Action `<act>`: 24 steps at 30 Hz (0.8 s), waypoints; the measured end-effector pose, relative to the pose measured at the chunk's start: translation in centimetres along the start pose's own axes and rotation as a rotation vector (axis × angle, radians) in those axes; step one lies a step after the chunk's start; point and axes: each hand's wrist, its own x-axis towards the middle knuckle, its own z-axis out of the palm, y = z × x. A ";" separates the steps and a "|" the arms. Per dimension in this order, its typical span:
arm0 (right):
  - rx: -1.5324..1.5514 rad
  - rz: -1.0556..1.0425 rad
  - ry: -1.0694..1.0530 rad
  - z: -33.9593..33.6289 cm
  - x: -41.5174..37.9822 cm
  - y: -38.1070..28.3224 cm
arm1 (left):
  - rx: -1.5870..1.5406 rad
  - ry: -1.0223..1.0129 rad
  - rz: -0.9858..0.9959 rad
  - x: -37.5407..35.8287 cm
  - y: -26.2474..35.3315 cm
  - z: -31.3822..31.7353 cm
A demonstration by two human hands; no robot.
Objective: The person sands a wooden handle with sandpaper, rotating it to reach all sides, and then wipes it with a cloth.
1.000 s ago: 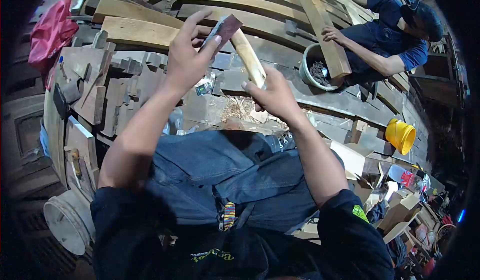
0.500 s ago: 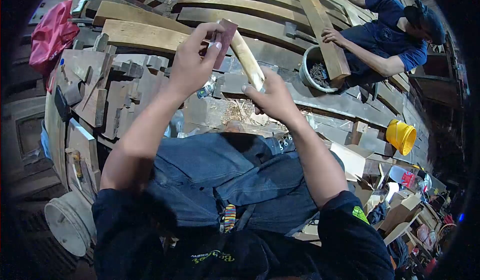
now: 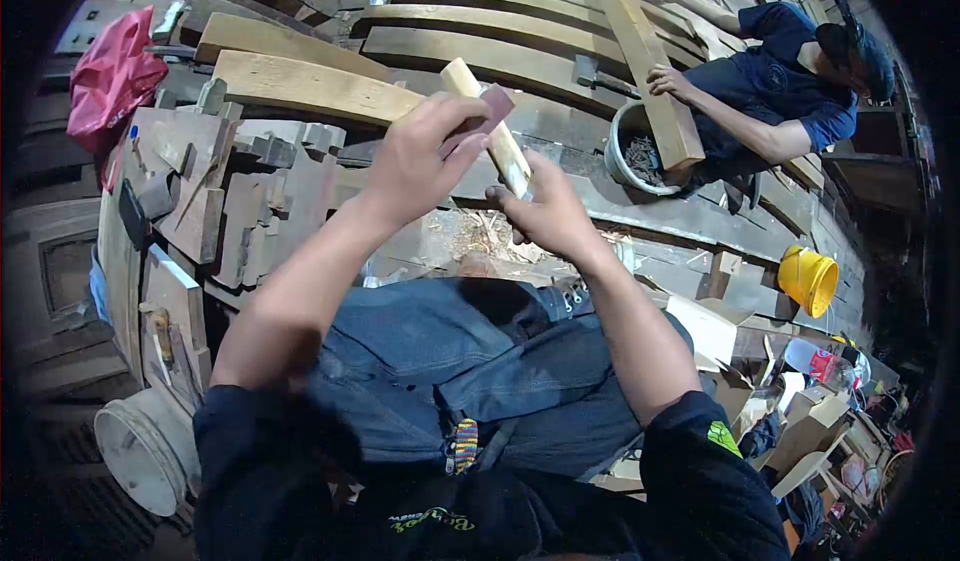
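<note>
One pale wooden stick (image 3: 510, 156) slants out before me, its near end gripped in my right hand (image 3: 550, 211), while my left hand (image 3: 425, 156) pinches what looks like reddish-brown sandpaper (image 3: 496, 109) across its farther part. Beyond my lap lie wood shavings (image 3: 485, 233). I'd judge long, even strokes along the grain best, pressing lightly and keeping that near end steady throughout.

Head camera facing forward and down

A single head-worn camera is looking steeply down past the wearer's shirt (image 3: 430, 501) and lap (image 3: 450, 356), viewing the hands (image 3: 425, 156) closely; its wide, edge-bending picture is also taking in a co-worker (image 3: 785, 71) farther off.
</note>
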 end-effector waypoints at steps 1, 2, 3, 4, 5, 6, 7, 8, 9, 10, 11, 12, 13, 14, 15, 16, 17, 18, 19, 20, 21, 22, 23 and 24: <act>-0.002 0.005 -0.001 0.1 -0.1 -0.1 | -0.004 0.000 -0.004 -0.1 0.0 -0.1; 0.020 -0.005 0.001 0.1 -0.2 -0.1 | 0.005 0.014 -0.083 -0.1 -0.1 -0.2; 0.041 -0.015 0.005 0.0 -0.2 -0.2 | 0.012 0.029 -0.162 0.0 0.0 -0.3; 0.080 -0.028 -0.027 -0.1 -0.2 -0.3 | -0.005 0.074 -0.166 0.3 -0.2 -0.4; 0.078 -0.024 -0.026 -0.1 -0.3 -0.4 | -0.009 0.074 -0.168 0.1 -0.2 -0.2; 0.052 -0.020 -0.021 -0.1 -0.4 -0.4 | -0.023 0.076 -0.151 0.0 0.0 0.0; 0.026 -0.019 -0.016 -0.1 -0.3 -0.5 | -0.036 0.079 -0.131 0.0 0.1 0.2; -0.011 0.007 -0.009 -0.2 -0.2 -0.5 | -0.045 0.037 -0.083 -0.1 0.2 0.3; -0.013 0.008 -0.007 -0.1 -0.1 -0.5 | -0.047 0.037 -0.083 0.0 0.2 0.2; 0.028 0.000 -0.004 -0.1 -0.1 -0.4 | -0.063 0.043 -0.128 0.1 0.3 0.2; 0.070 -0.005 -0.001 -0.1 -0.2 -0.3 | -0.080 0.048 -0.175 0.1 0.3 0.2; 0.070 -0.002 -0.001 -0.1 -0.2 -0.3 | -0.096 0.074 -0.224 0.3 0.1 0.0; 0.052 -0.005 -0.006 -0.2 -0.2 -0.3 | -0.097 0.072 -0.223 0.2 0.1 0.0; 0.034 -0.009 -0.011 -0.2 -0.2 -0.3 | -0.081 0.051 -0.237 0.0 0.3 -0.1; 0.015 -0.013 -0.016 -0.2 -0.2 -0.4 | -0.066 0.031 -0.252 0.0 0.5 -0.2; 0.012 -0.016 -0.005 -0.2 -0.2 -0.6 | -0.103 0.011 -0.238 -0.1 0.3 0.3; 0.010 -0.016 -0.004 -0.2 -0.2 -0.6 | -0.106 0.012 -0.237 -0.1 0.1 0.3; 0.032 -0.016 0.001 -0.3 -0.2 -0.6 | -0.063 0.032 -0.202 0.1 0.2 0.1; 0.055 -0.016 0.004 -0.3 -0.2 -0.5 | -0.019 0.052 -0.169 0.1 0.1 0.0; 0.060 0.007 -0.008 -0.3 -0.2 -0.5 | -0.142 0.091 -0.334 -0.1 -0.9 0.4; 0.062 0.010 -0.007 -0.3 -0.3 -0.5 | -0.268 0.142 -0.397 0.1 -0.8 0.4; 0.058 -0.006 -0.015 -0.2 -0.3 -0.5 | -0.191 0.117 -0.315 0.0 -0.6 0.3; 0.053 -0.021 -0.024 -0.2 -0.2 -0.5 | -0.114 0.094 -0.232 0.0 -0.5 0.1; 0.052 -0.022 -0.025 -0.2 -0.2 -0.6 | -0.113 0.095 -0.233 0.0 -0.3 -0.1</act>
